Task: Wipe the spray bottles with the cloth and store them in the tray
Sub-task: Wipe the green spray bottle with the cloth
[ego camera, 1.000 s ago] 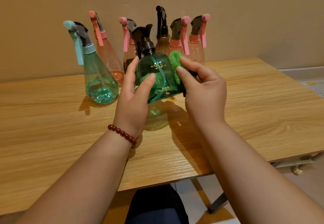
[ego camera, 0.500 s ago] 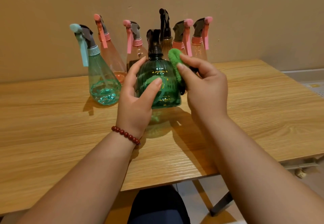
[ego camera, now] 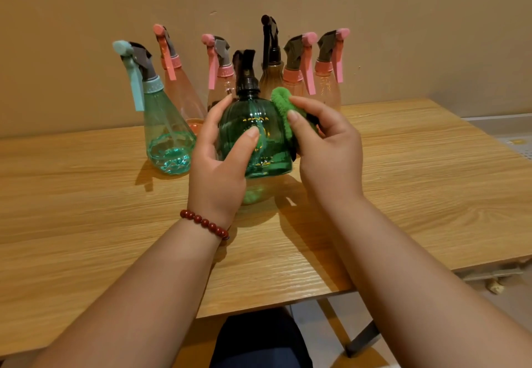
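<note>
A dark green round spray bottle (ego camera: 269, 140) with a black nozzle is held upright just above the wooden table (ego camera: 86, 209). My left hand (ego camera: 218, 166) grips its left side, thumb across the front. My right hand (ego camera: 328, 148) holds a folded green cloth (ego camera: 283, 108) and presses it against the bottle's upper right side. Behind it stand a teal cone bottle (ego camera: 167, 137), several pink-capped peach bottles (ego camera: 325, 85) and a brown bottle with a black nozzle (ego camera: 270, 74). No tray is in view.
The standing bottles form a row along the beige wall at the table's back. The table's near edge runs just above my lap, with a metal leg (ego camera: 362, 339) at the lower right. White flooring shows to the far right.
The green bottle went from tilted to upright and turned in my left hand. The cloth in my right hand has stayed on the bottle's upper right side.
</note>
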Available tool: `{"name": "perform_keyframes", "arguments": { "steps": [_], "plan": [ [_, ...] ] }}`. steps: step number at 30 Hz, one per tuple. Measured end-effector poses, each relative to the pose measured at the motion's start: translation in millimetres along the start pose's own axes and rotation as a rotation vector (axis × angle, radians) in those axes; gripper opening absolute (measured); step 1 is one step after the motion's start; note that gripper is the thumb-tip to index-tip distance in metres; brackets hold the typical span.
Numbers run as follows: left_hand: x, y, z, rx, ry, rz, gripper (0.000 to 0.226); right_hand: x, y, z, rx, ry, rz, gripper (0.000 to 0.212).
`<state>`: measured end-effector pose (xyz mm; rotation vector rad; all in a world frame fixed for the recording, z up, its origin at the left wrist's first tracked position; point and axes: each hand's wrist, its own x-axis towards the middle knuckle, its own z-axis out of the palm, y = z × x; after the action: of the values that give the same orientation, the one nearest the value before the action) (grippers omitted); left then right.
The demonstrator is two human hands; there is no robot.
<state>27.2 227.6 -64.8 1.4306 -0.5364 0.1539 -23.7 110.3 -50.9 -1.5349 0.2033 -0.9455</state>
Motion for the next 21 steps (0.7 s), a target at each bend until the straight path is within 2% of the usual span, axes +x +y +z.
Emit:
{"name": "perform_keyframes", "arguments": {
  "steps": [4, 8, 10, 14, 16, 21],
  "plan": [
    [0.8, 0.0, -1.7, -0.028, 0.031, 0.016, 0.054, -15.0, 1.4, 0.1, 0.010, -0.048, -0.171, 0.025],
    [-0.8, 1.5, 0.0, 0.022, -0.012, 0.024, 0.054, 4.6, -0.9, -0.4, 0.045, 0.006, 0.011, 0.021],
    [-1.4, 2.1, 0.1, 0.022, -0.024, 0.037, 0.055, 5.9, -2.3, -1.5, 0.029, 0.007, 0.024, 0.020],
    [-0.2, 1.3, -0.9, 0.017, -0.015, 0.048, 0.055, -11.9, -2.3, -3.8, -0.009, -0.058, -0.200, 0.024],
    [0.0, 0.4, -1.5, 0.023, -0.017, 0.041, 0.058, -11.8, -1.6, -3.4, -0.023, -0.071, -0.231, 0.025],
    [-0.1, -1.1, -2.2, 0.003, -0.039, 0.010, 0.060, 15.2, -9.9, -2.7, 0.012, -0.060, 0.042, 0.018]
  ]
}}
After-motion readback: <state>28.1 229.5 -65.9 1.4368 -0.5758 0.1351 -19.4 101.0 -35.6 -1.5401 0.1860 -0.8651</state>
